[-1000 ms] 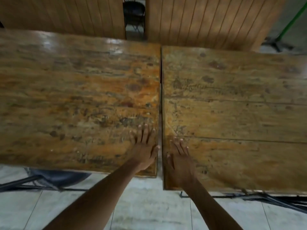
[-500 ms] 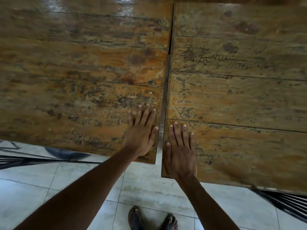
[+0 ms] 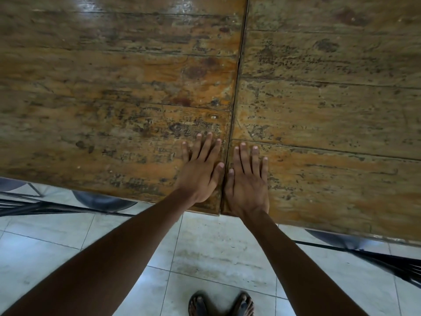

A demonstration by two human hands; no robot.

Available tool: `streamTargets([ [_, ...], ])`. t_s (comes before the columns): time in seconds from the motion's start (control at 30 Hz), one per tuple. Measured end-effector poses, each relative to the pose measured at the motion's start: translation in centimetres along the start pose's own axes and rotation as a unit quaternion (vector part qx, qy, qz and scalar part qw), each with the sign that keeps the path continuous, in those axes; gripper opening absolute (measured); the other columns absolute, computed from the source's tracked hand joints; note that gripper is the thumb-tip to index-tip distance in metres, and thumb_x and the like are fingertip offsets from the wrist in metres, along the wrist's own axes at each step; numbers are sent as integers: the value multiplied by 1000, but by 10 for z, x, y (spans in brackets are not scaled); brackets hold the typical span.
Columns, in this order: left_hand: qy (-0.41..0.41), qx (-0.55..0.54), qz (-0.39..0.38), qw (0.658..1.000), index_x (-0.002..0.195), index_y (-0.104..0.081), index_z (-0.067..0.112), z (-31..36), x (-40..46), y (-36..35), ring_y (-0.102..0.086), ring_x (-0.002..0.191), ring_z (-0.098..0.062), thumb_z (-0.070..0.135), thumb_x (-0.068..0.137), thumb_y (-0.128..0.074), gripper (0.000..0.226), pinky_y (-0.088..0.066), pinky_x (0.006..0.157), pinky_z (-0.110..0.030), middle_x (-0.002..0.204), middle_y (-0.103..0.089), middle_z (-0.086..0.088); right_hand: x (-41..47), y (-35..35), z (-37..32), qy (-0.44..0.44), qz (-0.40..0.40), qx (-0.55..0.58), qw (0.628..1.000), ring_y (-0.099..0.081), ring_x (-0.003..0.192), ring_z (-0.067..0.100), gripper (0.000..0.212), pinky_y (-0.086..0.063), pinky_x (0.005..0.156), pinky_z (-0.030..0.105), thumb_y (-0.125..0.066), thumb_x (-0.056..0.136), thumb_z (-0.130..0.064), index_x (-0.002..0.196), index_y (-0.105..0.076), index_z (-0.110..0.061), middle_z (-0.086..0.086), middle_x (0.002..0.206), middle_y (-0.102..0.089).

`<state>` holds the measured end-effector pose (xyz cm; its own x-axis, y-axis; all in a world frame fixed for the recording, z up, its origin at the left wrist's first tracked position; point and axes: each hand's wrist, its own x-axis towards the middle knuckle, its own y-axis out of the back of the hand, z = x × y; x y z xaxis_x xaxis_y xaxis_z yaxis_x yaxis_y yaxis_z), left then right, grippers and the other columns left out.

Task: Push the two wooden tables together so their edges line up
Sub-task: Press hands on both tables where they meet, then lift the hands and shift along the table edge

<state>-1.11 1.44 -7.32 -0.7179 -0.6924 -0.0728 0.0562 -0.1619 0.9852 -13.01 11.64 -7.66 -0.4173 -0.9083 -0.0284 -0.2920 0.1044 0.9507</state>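
Fingers (image 3: 206, 147) of left hand (image 3: 200, 176) and right hand (image 3: 247, 188) are lying flat, extended, grasping nothing, pressing left worktop (image 3: 102, 110) and right worktop (image 3: 330, 106), now meeting at the seam (image 3: 234, 106); risk: uneven pushing is likely skewing near edges or pinching thumbs.

Both tabletops, left table (image 3: 102, 99) and right table (image 3: 330, 99), run past the top and side edges of the frame; sandalled feet (image 3: 221, 304) cropped at bottom centre; dark shapes under table edges blurred, unidentifiable.
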Motion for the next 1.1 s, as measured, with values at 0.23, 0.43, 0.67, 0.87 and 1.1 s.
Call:
streamTargets([
  [0.23, 41, 22, -142, 989, 159, 9, 24, 10, 10, 30, 20, 153, -31, 50, 105, -13, 64, 7, 120, -64, 168, 19, -4, 13, 17, 6, 18, -128, -9, 992, 16, 152, 29, 61, 7, 122, 53, -15, 104, -38, 158, 4, -16, 5, 167, 12],
  [0.43, -11, 66, -133, 989, 159, -4, 22, 12, -49, 109, -16, 152, -40, 50, 101, -38, 73, -11, 120, -61, 168, -16, -13, -14, 84, -45, 29, -216, 6, 976, 4, 152, 41, 70, -6, 120, 58, -31, 103, -45, 158, 3, -19, 5, 168, 7],
  [0.67, 62, 118, -29, 991, 160, -6, 13, -91, -140, 237, 0, 155, -39, 49, 103, -37, 74, -6, 120, -66, 170, 1, -13, -24, 156, -219, 139, -117, 17, 983, -2, 152, 40, 69, -13, 120, 60, -48, 98, -37, 156, -15, -22, 6, 168, 0],
  [0.87, 139, 123, 96, 978, 160, -11, 14, -222, -250, 329, -2, 155, -37, 56, 102, -28, 73, -6, 121, -65, 170, -3, -12, -40, 192, -407, 249, -58, 12, 967, -1, 152, 39, 70, -14, 120, 58, -46, 99, -39, 157, -11, -20, 9, 168, 1],
  [1.1, 217, 144, 168, 951, 160, -11, 13, -396, -416, 417, -1, 155, -37, 57, 103, -28, 74, -6, 120, -65, 170, -3, -13, -88, 173, -651, 329, -47, 1, 943, -9, 151, 38, 68, -19, 118, 57, -45, 97, -43, 155, -18, -20, 9, 167, -9],
])
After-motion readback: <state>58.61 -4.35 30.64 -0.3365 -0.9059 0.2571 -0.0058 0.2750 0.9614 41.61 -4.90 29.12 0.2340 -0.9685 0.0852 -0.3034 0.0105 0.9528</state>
